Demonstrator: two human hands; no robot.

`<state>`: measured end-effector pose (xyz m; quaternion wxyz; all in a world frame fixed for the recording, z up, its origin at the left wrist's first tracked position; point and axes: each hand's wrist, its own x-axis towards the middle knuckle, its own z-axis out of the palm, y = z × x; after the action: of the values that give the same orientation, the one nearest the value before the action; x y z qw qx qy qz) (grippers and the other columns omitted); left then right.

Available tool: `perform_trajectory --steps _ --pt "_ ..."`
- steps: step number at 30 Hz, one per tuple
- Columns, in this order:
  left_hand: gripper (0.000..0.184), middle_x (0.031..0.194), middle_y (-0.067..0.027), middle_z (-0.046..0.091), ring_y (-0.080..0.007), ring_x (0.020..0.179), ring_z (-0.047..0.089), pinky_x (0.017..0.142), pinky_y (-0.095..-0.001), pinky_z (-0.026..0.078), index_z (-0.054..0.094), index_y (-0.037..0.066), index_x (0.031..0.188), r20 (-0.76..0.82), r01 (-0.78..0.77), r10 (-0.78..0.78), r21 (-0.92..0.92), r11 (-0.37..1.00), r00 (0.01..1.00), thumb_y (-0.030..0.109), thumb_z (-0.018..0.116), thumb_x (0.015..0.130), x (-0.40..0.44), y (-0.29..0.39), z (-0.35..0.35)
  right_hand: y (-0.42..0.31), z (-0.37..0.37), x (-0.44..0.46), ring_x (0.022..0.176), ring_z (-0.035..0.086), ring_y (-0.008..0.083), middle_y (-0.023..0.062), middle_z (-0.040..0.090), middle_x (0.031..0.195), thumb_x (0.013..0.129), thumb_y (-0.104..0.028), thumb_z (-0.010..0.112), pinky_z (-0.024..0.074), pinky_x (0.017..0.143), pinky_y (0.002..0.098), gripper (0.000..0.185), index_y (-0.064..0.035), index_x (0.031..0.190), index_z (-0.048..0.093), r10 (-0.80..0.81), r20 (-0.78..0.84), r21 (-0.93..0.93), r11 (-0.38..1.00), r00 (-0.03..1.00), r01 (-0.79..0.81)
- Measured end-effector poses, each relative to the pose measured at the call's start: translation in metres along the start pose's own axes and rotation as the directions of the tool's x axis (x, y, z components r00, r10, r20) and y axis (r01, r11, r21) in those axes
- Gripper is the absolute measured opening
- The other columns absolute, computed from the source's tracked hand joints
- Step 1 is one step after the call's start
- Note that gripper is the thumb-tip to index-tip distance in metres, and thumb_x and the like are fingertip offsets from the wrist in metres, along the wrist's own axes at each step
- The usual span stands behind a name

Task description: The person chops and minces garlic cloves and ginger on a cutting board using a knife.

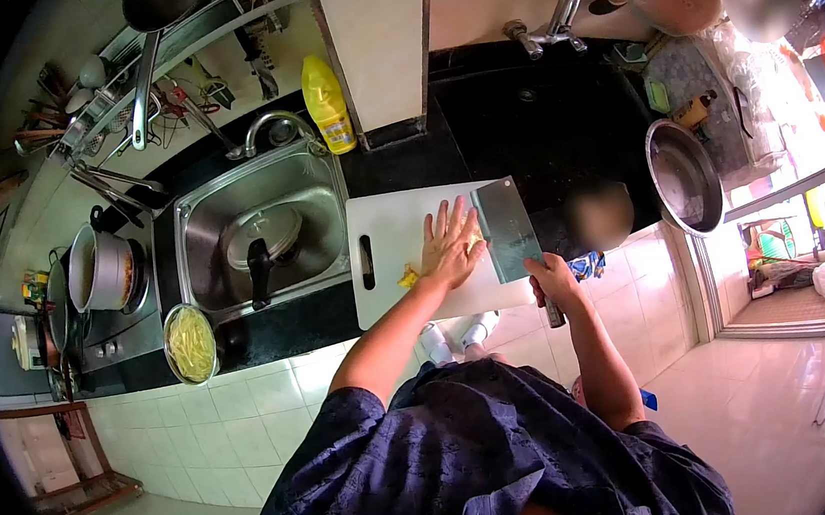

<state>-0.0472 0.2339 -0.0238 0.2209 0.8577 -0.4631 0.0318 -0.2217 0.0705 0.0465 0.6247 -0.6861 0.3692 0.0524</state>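
A white cutting board (384, 225) lies on the black counter right of the sink. My left hand (449, 251) rests on it with the fingers stretched out and spread. At the edge of that hand, partly covered, is a pale yellow piece (474, 240) that looks like ginger. Another small yellow piece (408, 276) lies near my left wrist. My right hand (557, 279) is wrapped round the handle of a cleaver (507, 232). Its broad blade is over the board's right end, just right of the pale piece.
A steel sink (191, 231) to the left holds a glass lid (264, 235). A bowl of pale shreds (190, 343) sits at the counter's front edge. A yellow bottle (326, 106) stands behind the board; a metal basin (683, 177) is at right. A pot (102, 270) is far left.
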Motion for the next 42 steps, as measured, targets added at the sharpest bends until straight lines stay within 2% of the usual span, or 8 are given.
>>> perform_trajectory --steps 6,10,16,22,33,37,38,42 --pt "0.063 0.149 -0.0169 0.042 -0.0378 0.139 0.038 0.113 -0.0568 0.029 0.047 0.005 0.148 -0.002 -0.138 0.138 -0.025 0.990 0.990 0.041 0.054 0.096 -0.005 0.003 -0.009 0.003 -0.003 -0.003 0.038 0.051 0.0158 0.0057 0.052 0.056 0.097 -0.025 0.058 0.0427 0.036 0.0327 0.031 -0.0022 0.077 0.052 -0.075 -0.054 -0.065 0.995 0.996 0.072" --pt "0.058 0.139 -0.0207 0.048 -0.0382 0.133 0.041 0.108 -0.0537 0.033 0.051 0.003 0.143 -0.096 0.019 -0.022 -0.034 0.999 0.995 0.032 0.057 0.093 0.002 -0.020 -0.015 0.002 -0.009 -0.009 0.075 0.065 0.0462 0.0255 0.064 0.073 0.091 -0.017 0.058 0.0521 0.066 0.0542 0.018 -0.0005 0.087 0.055 -0.545 -0.141 -0.707 0.640 0.827 0.302" --pt "0.057 0.154 -0.0219 0.035 -0.0449 0.141 0.033 0.111 -0.0588 0.030 0.045 0.003 0.147 -0.186 0.040 -0.048 -0.045 0.998 0.981 0.031 0.053 0.098 0.022 -0.023 -0.070 -0.017 -0.028 -0.025 0.082 0.067 0.0365 0.0160 0.065 0.085 0.089 -0.019 0.063 0.0533 0.073 0.0481 0.017 -0.0042 0.090 0.056 -0.621 0.166 -0.854 0.298 0.766 0.426" --pt "0.057 0.169 -0.0100 0.016 -0.0361 0.155 0.013 0.123 -0.0590 0.014 0.042 0.015 0.154 0.290 -0.174 0.236 -0.224 0.959 0.928 0.042 0.041 0.104 0.036 0.045 -0.049 -0.029 -0.017 -0.004 0.082 0.066 0.0245 0.0067 0.062 0.082 0.083 -0.015 0.061 0.0533 0.072 0.0396 0.009 -0.0085 0.085 0.055 -0.676 0.470 -0.814 -0.084 0.567 0.574" --pt "0.059 0.170 -0.0059 0.008 -0.0305 0.157 0.003 0.125 -0.0547 0.004 0.039 0.015 0.156 0.517 -0.062 0.096 -0.083 0.995 0.851 0.045 0.025 0.108 0.031 -0.013 -0.047 -0.010 -0.061 -0.002 0.082 0.064 0.0266 0.0064 0.061 0.084 0.086 -0.014 0.061 0.0509 0.072 0.0397 0.008 -0.0095 0.088 0.055 -0.677 0.333 -0.897 -0.012 0.656 0.443" --pt "0.047 0.132 -0.0112 0.056 -0.0312 0.126 0.048 0.106 -0.0491 0.037 0.059 0.008 0.138 0.274 -0.037 0.064 -0.103 0.994 0.960 0.036 0.050 0.101 0.016 -0.041 -0.056 -0.013 -0.083 -0.019 0.084 0.068 0.0329 0.0127 0.066 0.086 0.084 -0.019 0.070 0.0535 0.071 0.0443 0.017 -0.0065 0.091 0.061 -0.589 0.272 -0.833 0.253 0.761 0.493" --pt "0.032 0.103 -0.0064 0.061 -0.0271 0.102 0.055 0.089 -0.0438 0.043 0.069 0.008 0.119 -0.033 -0.153 0.152 -0.053 0.987 0.988 0.026 0.061 0.094 0.007 -0.057 -0.032 -0.006 -0.086 -0.017 0.078 0.069 0.0352 0.0148 0.068 0.082 0.084 -0.023 0.073 0.0539 0.068 0.0468 0.023 -0.0050 0.090 0.062 -0.575 0.280 -0.815 0.280 0.768 0.507" --pt "0.011 0.088 -0.0053 0.064 -0.0263 0.094 0.059 0.084 -0.0422 0.046 0.072 0.008 0.092 -0.094 -0.030 0.026 -0.046 0.999 0.995 0.016 0.066 0.088 -0.016 -0.073 -0.029 -0.019 -0.072 -0.012 0.071 0.070 0.0355 0.0159 0.071 0.077 0.089 -0.037 0.072 0.0549 0.066 0.0472 0.033 -0.0049 0.088 0.066 -0.333 0.327 -0.829 0.348 0.884 0.438"
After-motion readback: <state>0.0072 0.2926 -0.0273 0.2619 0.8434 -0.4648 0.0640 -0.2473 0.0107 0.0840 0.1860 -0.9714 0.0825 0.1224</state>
